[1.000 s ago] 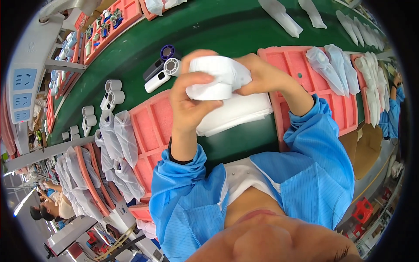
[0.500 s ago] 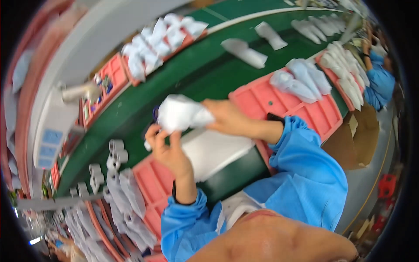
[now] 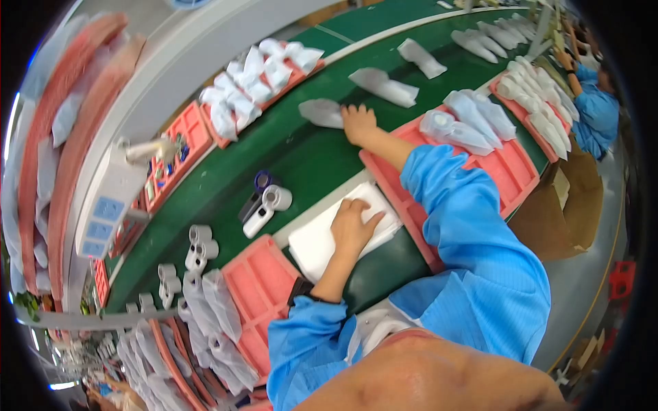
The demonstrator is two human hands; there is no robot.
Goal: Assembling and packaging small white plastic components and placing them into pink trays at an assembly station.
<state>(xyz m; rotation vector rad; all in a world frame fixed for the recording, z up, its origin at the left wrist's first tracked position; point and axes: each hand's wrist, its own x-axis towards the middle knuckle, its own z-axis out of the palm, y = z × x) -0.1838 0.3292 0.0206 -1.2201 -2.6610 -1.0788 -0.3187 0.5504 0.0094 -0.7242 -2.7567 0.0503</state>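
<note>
Stretched out over the green belt (image 3: 274, 154), my right hand (image 3: 359, 126) is closed over the near end of a white wrapped parcel (image 3: 321, 113). Its fingers hide that end. My left hand (image 3: 353, 229) rests on a stack of white sheets (image 3: 319, 243) in front of me, its fingers and thumb spread apart. Left of the stack, a white and grey handheld device with a round head (image 3: 271, 202) lies on the belt. Beside it is a dark device with a purple ring (image 3: 262, 181).
Further along the belt lie more wrapped parcels (image 3: 384, 87). Pink trays flank me, the right one (image 3: 504, 175) bearing pale bags (image 3: 473, 123), the left (image 3: 260, 281) near grey-white wrapped items (image 3: 212, 308). An open cardboard box (image 3: 562, 212) and a co-worker in blue (image 3: 596, 109) are at right.
The white wrapped item held between both hands is now on the belt, under my right hand, which moved far forward. My left hand came down onto the sheets. Both devices are now uncovered.
</note>
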